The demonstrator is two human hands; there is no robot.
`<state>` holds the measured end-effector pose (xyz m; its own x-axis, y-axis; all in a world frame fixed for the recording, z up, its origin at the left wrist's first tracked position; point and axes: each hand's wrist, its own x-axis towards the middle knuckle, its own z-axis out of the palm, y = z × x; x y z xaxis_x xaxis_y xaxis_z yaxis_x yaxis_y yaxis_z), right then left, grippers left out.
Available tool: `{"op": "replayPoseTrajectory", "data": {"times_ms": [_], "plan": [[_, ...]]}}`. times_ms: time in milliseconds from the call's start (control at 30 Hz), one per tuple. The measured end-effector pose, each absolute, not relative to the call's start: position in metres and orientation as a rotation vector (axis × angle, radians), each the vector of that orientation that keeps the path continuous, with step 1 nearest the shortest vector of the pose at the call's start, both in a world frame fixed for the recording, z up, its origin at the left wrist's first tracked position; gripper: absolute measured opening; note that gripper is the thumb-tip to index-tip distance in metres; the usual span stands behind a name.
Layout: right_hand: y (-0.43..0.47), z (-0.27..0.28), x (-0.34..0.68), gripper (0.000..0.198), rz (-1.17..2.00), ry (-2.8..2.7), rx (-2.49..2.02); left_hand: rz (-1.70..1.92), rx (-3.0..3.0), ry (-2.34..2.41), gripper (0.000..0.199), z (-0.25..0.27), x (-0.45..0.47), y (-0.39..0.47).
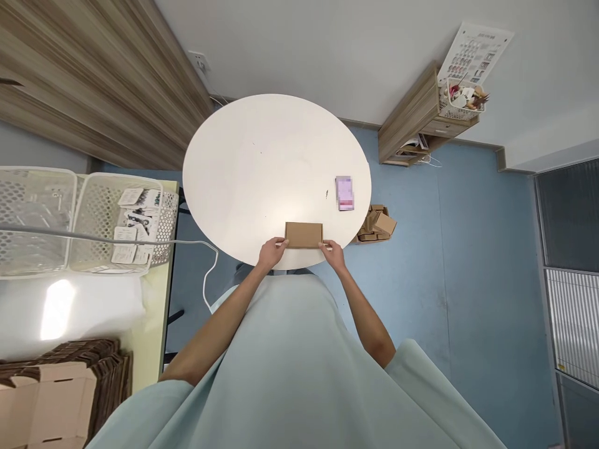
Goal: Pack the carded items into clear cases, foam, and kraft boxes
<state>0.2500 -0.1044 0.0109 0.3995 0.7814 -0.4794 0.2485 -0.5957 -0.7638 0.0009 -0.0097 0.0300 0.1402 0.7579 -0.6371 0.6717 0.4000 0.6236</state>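
A closed brown cardboard box [304, 235] lies flat at the near edge of the round white table [262, 156]. My left hand [272, 252] grips its left end, thumb on the near corner and fingers along the side. At the opposite end, my right hand [333, 254] holds the near right corner in the same way. The undersides of the fingers are hidden. Beyond my right hand, a pinkish-purple card or packet [345, 193] rests on the tabletop, its print blurred.
Brown boxes fill a carton [377, 224] on the floor right of the table. On a side table at left stand white baskets [88, 224], one with printed cards, and stacked flat cardboard blanks [60, 399]. A white cable [187, 242] crosses there. A wooden cabinet [407, 118] stands back right.
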Motion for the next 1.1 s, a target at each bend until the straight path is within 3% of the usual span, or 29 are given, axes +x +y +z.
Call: {"op": "replayPoseTrajectory", "data": {"times_ms": [233, 467, 800, 1100], "plan": [[-0.120, -0.007, 0.243, 0.037, 1.236, -0.631, -2.033, 0.140, 1.112, 1.597, 0.036, 0.016, 0.000, -0.027], [-0.115, -0.010, 0.247, 0.051, 1.518, -0.402, -1.827, 0.345, 0.873, 1.518, 0.034, 0.032, -0.003, -0.033], [-0.145, 0.026, 0.283, 0.054, 1.527, -0.452, -1.679, 0.427, 0.953, 1.468, 0.039, 0.066, 0.013, -0.068], [-0.219, 0.044, 0.343, 0.054, 1.503, -0.405, -1.687, 0.574, 0.953, 1.443, 0.034, 0.056, 0.079, -0.145]]}}
